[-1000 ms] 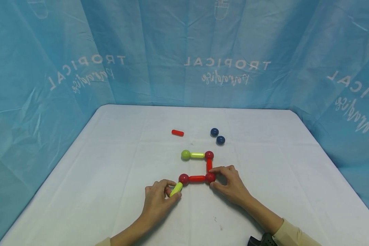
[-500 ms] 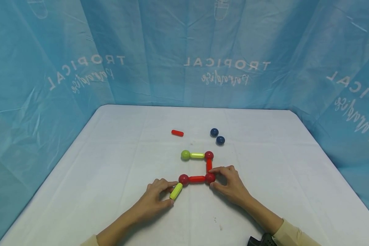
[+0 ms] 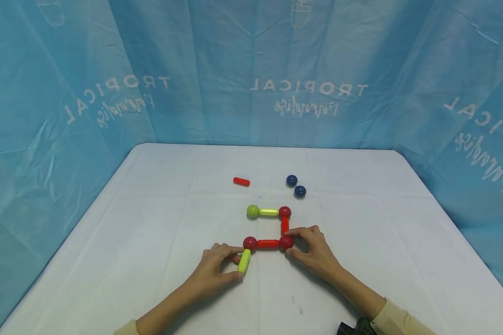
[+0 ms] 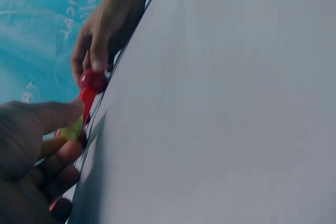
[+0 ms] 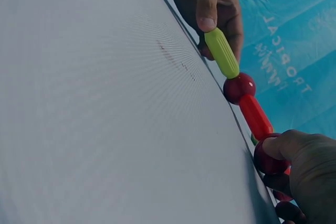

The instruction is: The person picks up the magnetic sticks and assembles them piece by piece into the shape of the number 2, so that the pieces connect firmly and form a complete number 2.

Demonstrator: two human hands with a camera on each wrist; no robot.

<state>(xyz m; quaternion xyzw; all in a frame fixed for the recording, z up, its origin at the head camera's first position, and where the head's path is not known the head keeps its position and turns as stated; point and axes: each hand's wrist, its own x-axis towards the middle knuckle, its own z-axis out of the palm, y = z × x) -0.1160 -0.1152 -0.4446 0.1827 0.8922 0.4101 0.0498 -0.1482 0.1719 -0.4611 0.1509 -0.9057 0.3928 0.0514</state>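
In the head view, my left hand (image 3: 214,267) holds a yellow toy building stick (image 3: 244,261) between thumb and fingers. The thumb is at its near end, and its far end meets the left red ball (image 3: 249,243). A red stick (image 3: 268,244) joins that ball to the corner red ball (image 3: 286,242), which my right hand (image 3: 314,251) pinches. From the corner, another red stick (image 3: 285,224) leads back to a third red ball (image 3: 284,211). A second yellow stick (image 3: 269,212) and a green ball (image 3: 253,211) extend leftward from there.
Behind the joined pieces lie a loose red stick (image 3: 241,182) and two dark blue balls, one farther back (image 3: 291,180) and one nearer (image 3: 300,191). A white cloth covers the table (image 3: 172,186). Blue printed sheeting (image 3: 218,60) hangs around its back and sides.
My left hand has shifted its hold toward the yellow stick's near end. The stick has swung from slanting left to pointing more straight toward me. The right hand stays put.
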